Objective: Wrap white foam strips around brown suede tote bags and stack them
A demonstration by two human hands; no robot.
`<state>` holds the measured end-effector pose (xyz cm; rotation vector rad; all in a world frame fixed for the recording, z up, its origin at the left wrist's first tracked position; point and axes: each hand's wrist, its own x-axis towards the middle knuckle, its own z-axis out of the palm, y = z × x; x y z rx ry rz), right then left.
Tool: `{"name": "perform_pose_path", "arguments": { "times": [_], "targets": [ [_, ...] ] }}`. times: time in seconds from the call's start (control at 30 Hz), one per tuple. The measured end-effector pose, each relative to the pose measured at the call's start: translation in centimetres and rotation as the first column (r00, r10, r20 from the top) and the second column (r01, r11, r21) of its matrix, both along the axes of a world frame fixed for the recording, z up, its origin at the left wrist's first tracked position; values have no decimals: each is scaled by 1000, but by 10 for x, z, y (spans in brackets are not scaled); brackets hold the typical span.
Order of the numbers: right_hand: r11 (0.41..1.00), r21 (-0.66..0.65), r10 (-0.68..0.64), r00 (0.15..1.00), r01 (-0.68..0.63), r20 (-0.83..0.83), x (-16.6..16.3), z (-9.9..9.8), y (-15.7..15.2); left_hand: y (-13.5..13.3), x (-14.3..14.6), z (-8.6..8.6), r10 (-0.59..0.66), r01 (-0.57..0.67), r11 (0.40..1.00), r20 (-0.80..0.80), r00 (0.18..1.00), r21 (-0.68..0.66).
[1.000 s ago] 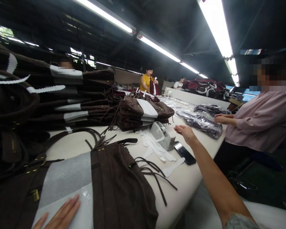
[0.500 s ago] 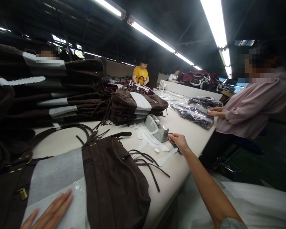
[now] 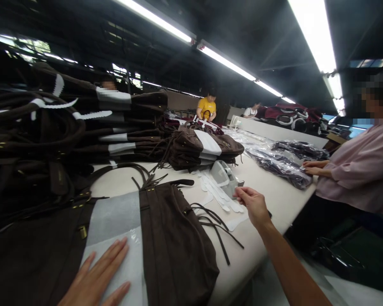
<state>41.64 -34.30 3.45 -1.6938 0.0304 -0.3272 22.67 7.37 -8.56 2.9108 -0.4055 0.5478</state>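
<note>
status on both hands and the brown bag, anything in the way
Left hand flat on white paper across brown bag. Right hand pinched beside tape dispenser, contents unclear. Loose cords trail beside bag, possible snag.

The view's near edge cut off the left hand (image 3: pixel 92 278) and the brown bag (image 3: pixel 178 246). The right hand (image 3: pixel 253 207) mostly hid a dark object (image 3: pixel 270 214); anything between its fingertips (image 3: pixel 241 192) was too small to tell.

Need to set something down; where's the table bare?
Bare table between the right hand and wrapped bundles; a smaller patch between the curved strap and front bag. Crowded: by the tape dispenser, white strips and stacked bags.
</note>
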Motion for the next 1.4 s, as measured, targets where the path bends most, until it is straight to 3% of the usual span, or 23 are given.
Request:
{"name": "perform_pose_path", "arguments": {
  "times": [0.1, 0.23, 0.4, 0.5, 0.8, 1.0, 1.17, 1.3, 1.4],
  "targets": [
    [940, 170, 316, 943, -297, -101, -28, 19, 62, -15, -10, 37, -12, 3, 999, -188, 982, -49],
    [823, 197, 566, 801, -533, -194, -60, 23, 143, -33, -18, 79, 56, -136, 978, -430, 901, -158],
    [711, 237, 703, 681, -662, -204, -80, 11, 224, -36, -22, 87, 132, -257, 939, -449, 884, -230],
    [694, 268, 720, 646, -668, -254, -82, 5, 252, -34, -25, 85, 141, -261, 934, -420, 896, -243],
    [757, 209, 646, 662, -619, -380, -90, -27, 281, -31, -21, 86, 89, -212, 926, -364, 927, -311],
    [776, 131, 617, 700, -617, -360, -95, -42, 292, -20, -20, 87, 7, -138, 927, -350, 937, -350],
    [803, 50, 580, 760, -593, -294, -99, -43, 294, -12, -18, 82, -24, -146, 887, -360, 933, -437],
    [816, -106, 545, 817, -569, -189, -97, -45, 295, -7, -11, 66, -24, -137, 883, -335, 942, -448],
    [784, -259, 545, 825, -564, -149, -95, -49, 295, -4, -8, 54, -16, -101, 885, -245, 969, -455]
  ]
}}
